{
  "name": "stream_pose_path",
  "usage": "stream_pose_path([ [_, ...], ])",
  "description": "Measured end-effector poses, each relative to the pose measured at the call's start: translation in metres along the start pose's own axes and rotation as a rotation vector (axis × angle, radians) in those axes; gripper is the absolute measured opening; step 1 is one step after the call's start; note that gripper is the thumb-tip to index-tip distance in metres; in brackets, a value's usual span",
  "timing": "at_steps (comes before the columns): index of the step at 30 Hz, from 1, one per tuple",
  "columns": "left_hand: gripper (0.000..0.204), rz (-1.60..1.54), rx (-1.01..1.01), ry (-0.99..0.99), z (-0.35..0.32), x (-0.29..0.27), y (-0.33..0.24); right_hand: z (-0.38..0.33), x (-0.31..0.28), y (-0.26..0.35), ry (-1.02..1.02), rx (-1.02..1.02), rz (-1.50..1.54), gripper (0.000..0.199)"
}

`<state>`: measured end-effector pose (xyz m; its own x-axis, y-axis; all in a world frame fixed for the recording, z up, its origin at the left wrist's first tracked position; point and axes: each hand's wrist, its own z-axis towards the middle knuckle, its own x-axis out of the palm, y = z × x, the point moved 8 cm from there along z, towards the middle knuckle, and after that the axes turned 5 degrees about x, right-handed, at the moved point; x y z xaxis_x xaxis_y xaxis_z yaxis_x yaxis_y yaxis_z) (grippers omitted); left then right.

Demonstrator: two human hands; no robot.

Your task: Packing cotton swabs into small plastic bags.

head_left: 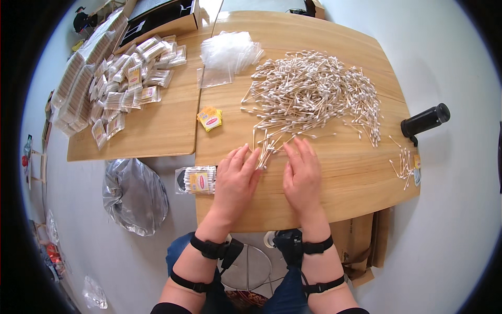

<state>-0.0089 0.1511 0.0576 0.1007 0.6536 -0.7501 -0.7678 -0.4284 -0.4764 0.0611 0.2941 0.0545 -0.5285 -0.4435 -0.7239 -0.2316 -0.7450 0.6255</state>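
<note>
Between my two hands lies a small loose bunch of cotton swabs (267, 152) with wooden sticks and white tips. My left hand (236, 170) rests on the table at the bunch's left side, fingers stretched out, fingertips near the swabs. On the other side my right hand (301, 170) lies with its fingers extended, and its fingertips reach the edge of the swabs. Beyond them spreads a large pile of cotton swabs (316, 89). A filled clear bag of swabs (200, 180) with a yellow label card sits left of my left hand, at the table edge.
Empty clear bags (230, 52) are stacked at the back, above yellow cards (210, 119). Many packed swab bags (135, 78) cover the left table. A black bottle (426, 120) lies at the right edge, near stray swabs (403, 166). A grey plastic-lined bin (135, 196) stands below.
</note>
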Motion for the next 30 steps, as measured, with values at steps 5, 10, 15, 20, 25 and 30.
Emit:
stream_pose_path([
  [5, 0.04, 0.093, 0.107, 0.081, 0.002, 0.021, -0.02, 0.004, 0.001, 0.004, -0.004, -0.238, -0.234, 0.034],
  [10, 0.025, -0.04, 0.212, 0.18, -0.003, 0.029, -0.019, 0.006, -0.014, -0.032, 0.072, 0.01, 0.064, 0.031],
  [15, 0.018, -0.134, 0.2, 0.159, -0.004, 0.013, -0.012, 0.009, -0.032, -0.024, -0.025, -0.043, -0.017, 0.026],
  [20, 0.017, -0.12, 0.101, 0.069, -0.003, 0.007, -0.005, 0.005, -0.025, -0.013, 0.039, -0.138, 0.029, 0.02],
  [25, 0.02, -0.059, 0.103, 0.045, -0.002, 0.005, -0.002, 0.004, -0.018, -0.005, 0.141, -0.083, 0.065, 0.013],
  [30, 0.022, -0.026, -0.007, -0.003, -0.002, 0.001, 0.008, -0.002, -0.005, -0.001, 0.224, -0.09, 0.112, 0.012],
])
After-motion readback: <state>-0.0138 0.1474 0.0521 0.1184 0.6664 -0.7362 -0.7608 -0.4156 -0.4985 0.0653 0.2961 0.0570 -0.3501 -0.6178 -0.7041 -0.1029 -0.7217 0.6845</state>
